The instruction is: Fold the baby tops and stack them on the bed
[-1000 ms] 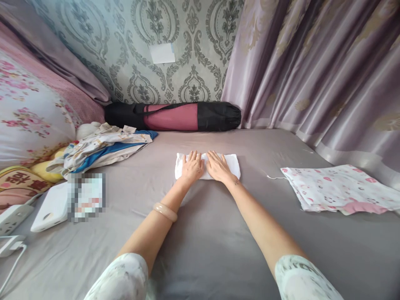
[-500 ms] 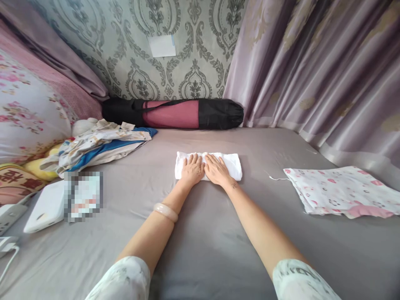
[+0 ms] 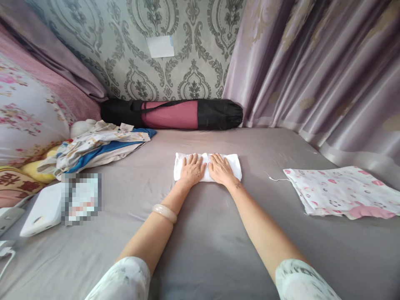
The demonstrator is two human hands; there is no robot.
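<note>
A folded white cloth (image 3: 236,165) lies on the grey bed sheet (image 3: 206,233), its long side running left to right. My left hand (image 3: 192,170) rests flat on its left half, fingers stretched toward the wall. Flat on the right half is my right hand (image 3: 220,169), with its fingers a little spread. A small gap shows white fabric between the two hands. Neither hand grips the cloth; both press or lie on top. A pale bangle (image 3: 164,213) circles my left forearm.
To the right lies a folded heart-print cloth (image 3: 343,189). Crumpled clothes (image 3: 100,146), a white box-like device (image 3: 43,208) and a power strip (image 3: 9,218) are at left. A rolled mat in a bag (image 3: 170,114) lies along the wall, beside purple curtains (image 3: 281,62).
My right hand has slid slightly to the right over the white cloth, widening the gap between my hands. My left hand stays in nearly the same place.
</note>
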